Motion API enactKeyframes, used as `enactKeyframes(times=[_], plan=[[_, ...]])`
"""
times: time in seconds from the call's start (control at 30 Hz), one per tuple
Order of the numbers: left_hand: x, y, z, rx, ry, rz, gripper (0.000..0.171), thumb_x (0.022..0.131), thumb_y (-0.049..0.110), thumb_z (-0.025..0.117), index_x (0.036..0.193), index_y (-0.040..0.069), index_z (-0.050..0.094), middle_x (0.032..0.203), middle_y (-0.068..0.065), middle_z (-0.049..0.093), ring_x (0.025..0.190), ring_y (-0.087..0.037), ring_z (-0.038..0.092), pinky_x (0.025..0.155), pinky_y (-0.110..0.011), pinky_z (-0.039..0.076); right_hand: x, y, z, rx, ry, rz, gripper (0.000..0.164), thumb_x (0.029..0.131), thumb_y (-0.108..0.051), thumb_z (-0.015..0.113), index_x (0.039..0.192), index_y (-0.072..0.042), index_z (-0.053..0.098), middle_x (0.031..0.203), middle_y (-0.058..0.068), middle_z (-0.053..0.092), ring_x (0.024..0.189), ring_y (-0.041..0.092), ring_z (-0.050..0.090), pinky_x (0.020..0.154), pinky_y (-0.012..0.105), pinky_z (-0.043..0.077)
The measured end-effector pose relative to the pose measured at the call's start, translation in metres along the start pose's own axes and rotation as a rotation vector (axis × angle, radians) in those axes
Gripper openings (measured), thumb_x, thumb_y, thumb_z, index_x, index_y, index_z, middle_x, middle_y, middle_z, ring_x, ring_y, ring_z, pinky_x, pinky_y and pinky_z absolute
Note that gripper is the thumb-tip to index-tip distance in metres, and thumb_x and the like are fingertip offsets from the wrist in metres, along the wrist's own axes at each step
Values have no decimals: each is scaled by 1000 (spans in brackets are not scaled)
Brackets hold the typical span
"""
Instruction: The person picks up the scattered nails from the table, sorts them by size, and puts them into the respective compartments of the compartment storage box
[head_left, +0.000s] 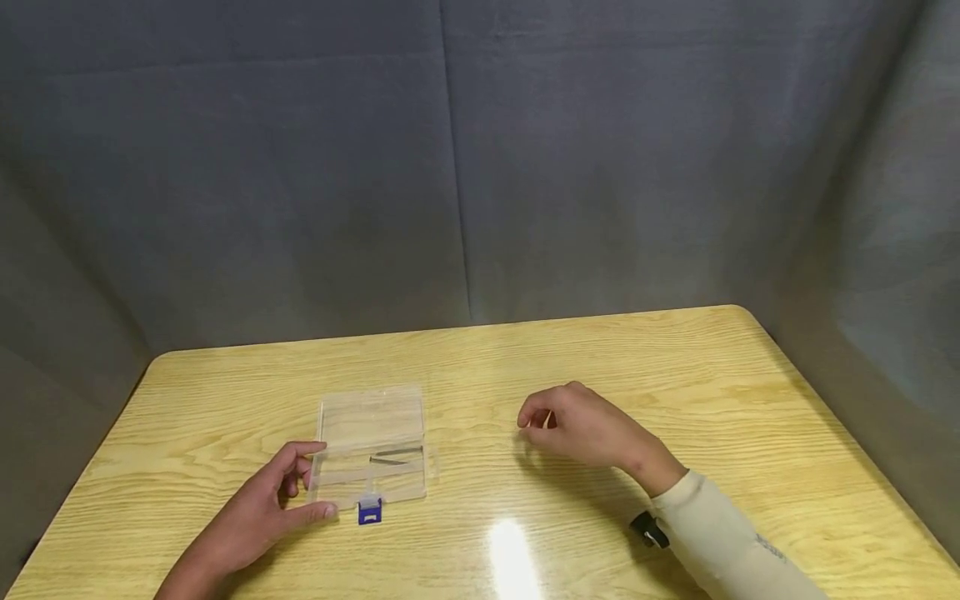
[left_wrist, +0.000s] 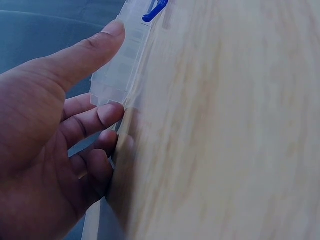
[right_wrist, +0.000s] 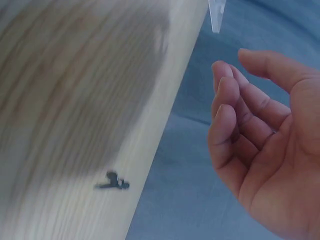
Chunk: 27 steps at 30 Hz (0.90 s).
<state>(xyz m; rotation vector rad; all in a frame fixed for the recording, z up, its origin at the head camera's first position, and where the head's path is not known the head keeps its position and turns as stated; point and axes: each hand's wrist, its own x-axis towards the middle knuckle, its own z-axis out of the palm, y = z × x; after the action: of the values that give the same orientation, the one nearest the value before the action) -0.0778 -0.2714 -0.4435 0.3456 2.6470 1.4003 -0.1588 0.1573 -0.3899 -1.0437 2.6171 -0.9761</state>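
A clear plastic box (head_left: 405,492) lies on the table with its lid (head_left: 371,417) folded back and a blue latch (head_left: 369,511) at the front. In it are two slender dark metal pieces (head_left: 397,456), perhaps screws or nails; their kind is too small to tell. My left hand (head_left: 258,512) holds the box's left end, thumb at the front wall and fingers at the left side. Apart from the box, my right hand (head_left: 588,425) hovers over the table with bent fingers. In the right wrist view, thumb and fingertips are apart with nothing between them.
The wooden table (head_left: 675,367) has rounded far corners, and grey cloth (head_left: 450,167) hangs around it. A small dark object (right_wrist: 114,181), blurred, lies on the table in the right wrist view. A black device (head_left: 648,530) sits at my right wrist.
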Motion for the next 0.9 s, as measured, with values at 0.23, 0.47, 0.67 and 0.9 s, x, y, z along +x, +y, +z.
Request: enactKeyframes(times=[0.23, 0.47, 0.67, 0.9], plan=[[0, 0, 0, 9, 0, 6, 67, 88, 23, 85, 143, 6, 49, 98, -6, 47, 80, -18, 41, 65, -32, 36, -11, 7, -14, -38, 40, 52, 5, 94, -8, 74, 98, -10, 75, 81, -12, 66, 70, 8, 61, 64, 29, 51], [-3, -1, 0, 12, 7, -3, 67, 88, 22, 85, 143, 8, 49, 99, -6, 46, 80, -17, 41, 65, -32, 36, -18, 13, -19, -75, 60, 105, 4, 95, -10, 73, 97, -12, 75, 80, -12, 66, 68, 7, 60, 63, 29, 50], [-2, -1, 0, 19, 8, 8, 67, 88, 23, 85, 143, 8, 49, 99, -5, 46, 81, -17, 41, 65, -32, 37, -26, 15, -25, -146, 83, 189, 3, 94, -14, 75, 97, -14, 75, 81, -12, 65, 67, 6, 57, 64, 31, 48], [0, 0, 0, 8, 0, 3, 68, 88, 22, 85, 143, 7, 49, 99, -5, 47, 81, -17, 41, 65, -32, 37, -39, 21, -31, -195, 100, 253, 3, 96, -15, 73, 94, -13, 74, 79, -11, 65, 60, 5, 54, 60, 32, 47]])
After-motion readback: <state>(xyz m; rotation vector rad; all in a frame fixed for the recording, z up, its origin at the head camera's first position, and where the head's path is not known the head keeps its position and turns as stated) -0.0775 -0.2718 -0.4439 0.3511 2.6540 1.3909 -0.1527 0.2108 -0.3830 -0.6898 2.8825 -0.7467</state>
